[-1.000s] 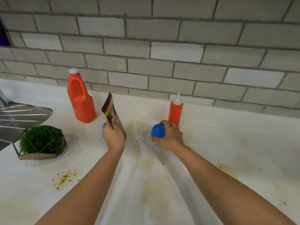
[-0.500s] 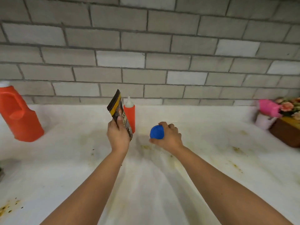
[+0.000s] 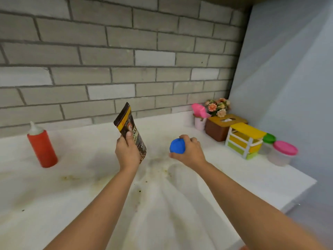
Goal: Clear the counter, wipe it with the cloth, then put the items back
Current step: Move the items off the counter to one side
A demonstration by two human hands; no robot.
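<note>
Head view, looking down at the stained white surface (image 3: 54, 195) — left hand (image 3: 126, 153) is raised above it, fingers wrapped round a dark brown pouch (image 3: 130, 126), tilted, top edge up. Right hand (image 3: 191, 153) clutches a blue-capped object (image 3: 177, 145) from above, near the stains. Red squeeze bottle (image 3: 42, 147) stands well left — yellow mini drawer unit (image 3: 243, 141) far right by the wall.

- Counter (image 3: 162, 204): white, with yellow-brown smears and dark crumbs across its middle.
- Pouch (image 3: 130, 130): dark brown with a yellow band, held off the counter in the left hand (image 3: 127, 152), its top tilted left.
- Blue-capped item (image 3: 177, 145): only the round cap shows, gripped by the right hand (image 3: 189, 150).
- Squeeze bottle (image 3: 42, 148): red with a white nozzle, upright near the back edge, at the left.
</note>
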